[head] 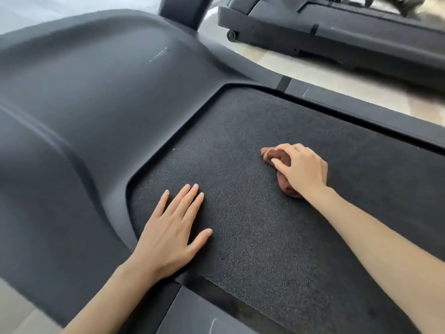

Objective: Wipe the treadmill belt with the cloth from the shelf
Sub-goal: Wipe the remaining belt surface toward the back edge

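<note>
The dark, grainy treadmill belt fills the middle of the view. My right hand presses a crumpled brown cloth onto the belt, fingers curled over it; most of the cloth is hidden under the palm, with a bit showing near the wrist. My left hand lies flat on the belt's near left part, fingers spread and holding nothing, close to the motor cover's edge.
The smooth dark motor cover rises to the left of the belt. Grey side rails border the belt. A second treadmill stands across a strip of pale floor at the upper right.
</note>
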`<state>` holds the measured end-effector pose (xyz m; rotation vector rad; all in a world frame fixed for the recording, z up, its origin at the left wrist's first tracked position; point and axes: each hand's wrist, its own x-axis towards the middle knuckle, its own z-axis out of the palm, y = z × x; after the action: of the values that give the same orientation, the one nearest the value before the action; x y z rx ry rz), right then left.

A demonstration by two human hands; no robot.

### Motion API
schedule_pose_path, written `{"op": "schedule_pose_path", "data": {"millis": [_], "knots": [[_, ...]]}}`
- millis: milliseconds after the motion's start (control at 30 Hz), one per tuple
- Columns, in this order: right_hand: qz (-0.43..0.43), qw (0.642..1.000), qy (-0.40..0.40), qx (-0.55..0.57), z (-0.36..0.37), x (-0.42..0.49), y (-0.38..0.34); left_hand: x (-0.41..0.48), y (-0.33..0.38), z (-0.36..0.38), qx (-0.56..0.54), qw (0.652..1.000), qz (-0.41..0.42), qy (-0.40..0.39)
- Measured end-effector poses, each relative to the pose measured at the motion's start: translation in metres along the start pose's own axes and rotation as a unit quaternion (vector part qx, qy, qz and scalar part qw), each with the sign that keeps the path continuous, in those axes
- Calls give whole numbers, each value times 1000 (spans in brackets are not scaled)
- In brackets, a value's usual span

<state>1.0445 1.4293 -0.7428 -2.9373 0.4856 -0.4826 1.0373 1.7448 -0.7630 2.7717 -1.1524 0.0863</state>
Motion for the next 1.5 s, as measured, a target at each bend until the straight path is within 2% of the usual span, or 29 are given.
{"op": "schedule_pose_path", "data": {"millis": [67,133,300,400,500,633,700,800,967,1067,1200,1367,1433,1500], "knots": [[34,999,-1,-4,4,6,-5,3,8,3,-8,1000,7,5],[15,1000,3,-8,-1,-8,-18,4,11,6,-10,1000,9,10],[-190,979,-11,69,-30,-105,-54,6,8,7,-10,1000,14,4],[-241,965,-11,100,-29,-122,-54,5,8,9,-7,1000,15,2],[-207,974,-4,86,-18,-80,-51,4,9,8,-8,1000,13,3],[-79,996,-18,44,8,3,-45,2,10,6,-8,1000,10,-4],[-51,998,-25,21,13,19,-47,3,10,6,-9,1000,8,-5],[-48,998,-11,28,4,-5,-47,3,9,6,-8,1000,14,-5],[-82,995,19,48,-37,-129,-32,6,17,7,-7,1000,13,-3],[-124,989,30,72,-53,-187,-16,17,31,9,-1,999,44,1],[-68,996,33,51,-45,-142,7,42,69,11,-24,996,88,-5],[79,997,8,-10,-34,-66,48,51,91,19,-24,996,89,3],[94,995,2,-15,-34,-68,46,51,89,20,-25,995,93,8],[74,997,16,-5,-39,-98,36,51,88,22,-23,995,93,11]]}}
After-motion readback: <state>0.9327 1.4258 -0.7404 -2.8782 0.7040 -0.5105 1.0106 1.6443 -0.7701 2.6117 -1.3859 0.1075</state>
